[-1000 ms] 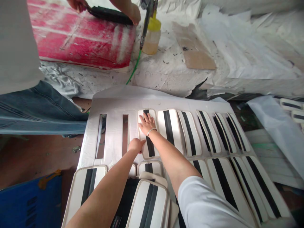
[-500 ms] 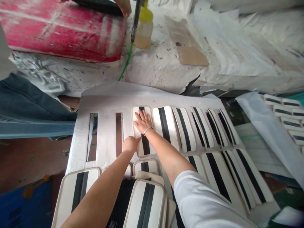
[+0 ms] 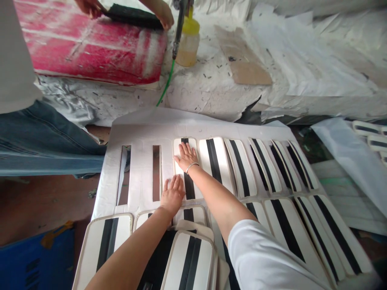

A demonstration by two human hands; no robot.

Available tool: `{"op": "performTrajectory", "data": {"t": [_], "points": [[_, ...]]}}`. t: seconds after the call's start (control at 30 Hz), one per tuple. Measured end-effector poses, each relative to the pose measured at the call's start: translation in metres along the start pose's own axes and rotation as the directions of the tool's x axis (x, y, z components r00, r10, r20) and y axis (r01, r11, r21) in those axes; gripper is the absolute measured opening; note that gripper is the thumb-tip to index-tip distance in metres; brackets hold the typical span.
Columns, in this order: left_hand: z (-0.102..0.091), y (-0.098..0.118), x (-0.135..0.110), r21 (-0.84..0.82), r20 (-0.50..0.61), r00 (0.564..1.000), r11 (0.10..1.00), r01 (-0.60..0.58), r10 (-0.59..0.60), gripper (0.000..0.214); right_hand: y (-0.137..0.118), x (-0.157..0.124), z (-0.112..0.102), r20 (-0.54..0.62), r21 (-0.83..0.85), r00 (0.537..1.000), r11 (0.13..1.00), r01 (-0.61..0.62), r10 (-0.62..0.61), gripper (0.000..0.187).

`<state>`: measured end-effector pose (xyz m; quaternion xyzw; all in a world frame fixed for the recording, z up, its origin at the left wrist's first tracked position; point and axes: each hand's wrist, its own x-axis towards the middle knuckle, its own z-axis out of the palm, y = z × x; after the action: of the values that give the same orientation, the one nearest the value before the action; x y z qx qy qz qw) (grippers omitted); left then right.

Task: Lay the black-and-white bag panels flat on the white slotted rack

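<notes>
Under my hands lies a white padded panel (image 3: pixel 190 194) with a black stripe down its middle, on a pale slotted board (image 3: pixel 140 161). My right hand (image 3: pixel 186 156), with a bracelet at the wrist, is flat on the panel's far part, fingers spread. My left hand (image 3: pixel 173 195) rests at the panel's near left edge, fingers stretched out and holding nothing. To the right, a similar striped panel (image 3: pixel 222 161) sits beside it, with several more in two rows. Closer to me, a stack of striped panels (image 3: pixel 172 262) lies partly behind my left forearm.
Two open slots, including the left slot (image 3: pixel 123 175), show in the board. Beyond it stand a yellow-capped bottle (image 3: pixel 189 42) with a green hose (image 3: pixel 166 86) nearby and a red block (image 3: pixel 99 50). A co-worker's hands (image 3: pixel 165 16) hold a black piece there. A blue crate (image 3: pixel 36 257) is lower left.
My left hand has opened from a curled grip at the panel's left edge to outstretched fingers. My right hand stays flat on the panel. The whole view has shifted slightly.
</notes>
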<state>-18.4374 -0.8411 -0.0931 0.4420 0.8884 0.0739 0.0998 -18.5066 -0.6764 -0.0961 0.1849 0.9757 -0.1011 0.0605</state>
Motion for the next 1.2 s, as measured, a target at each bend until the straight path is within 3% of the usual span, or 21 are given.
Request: {"op": "performTrajectory", "data": {"t": [0.1,0.2,0.43,0.7,0.9,1.03,1.2], "points": [[0.017,0.007,-0.005,-0.004,-0.02,1.0,1.0,0.014,-0.015,0.055,-0.002,0.008,-0.002,-0.013,-0.002,1.0,1.0,-0.021,0.021,0.072],[0.023,0.011,-0.006,-0.002,-0.029,0.999,0.999,0.032,-0.032,0.059,-0.002,0.013,-0.001,-0.029,-0.019,0.999,1.0,-0.024,0.023,0.073],[0.018,0.013,-0.004,0.035,0.032,0.999,0.999,0.04,-0.041,0.065,0.005,0.02,-0.002,0.027,-0.043,0.999,0.998,0.042,-0.041,0.076],[0.018,0.004,-0.003,-0.014,0.024,1.0,1.0,0.01,-0.01,0.066,0.008,-0.02,0.015,0.0,-0.02,1.0,0.999,0.028,-0.028,0.074],[0.015,0.0,-0.008,-0.031,-0.015,1.0,0.999,-0.02,0.02,0.062,0.013,-0.005,0.003,-0.08,0.012,0.995,0.998,0.058,-0.057,0.066],[0.018,0.001,-0.015,-0.021,-0.061,0.997,0.999,-0.042,0.041,0.064,0.011,0.007,0.002,-0.047,0.012,0.999,1.0,0.013,-0.012,0.071],[0.02,0.002,-0.021,-0.023,-0.031,0.997,0.997,-0.072,0.071,0.063,0.009,0.005,0.009,-0.046,-0.009,0.999,1.0,0.004,-0.004,0.075]]}}
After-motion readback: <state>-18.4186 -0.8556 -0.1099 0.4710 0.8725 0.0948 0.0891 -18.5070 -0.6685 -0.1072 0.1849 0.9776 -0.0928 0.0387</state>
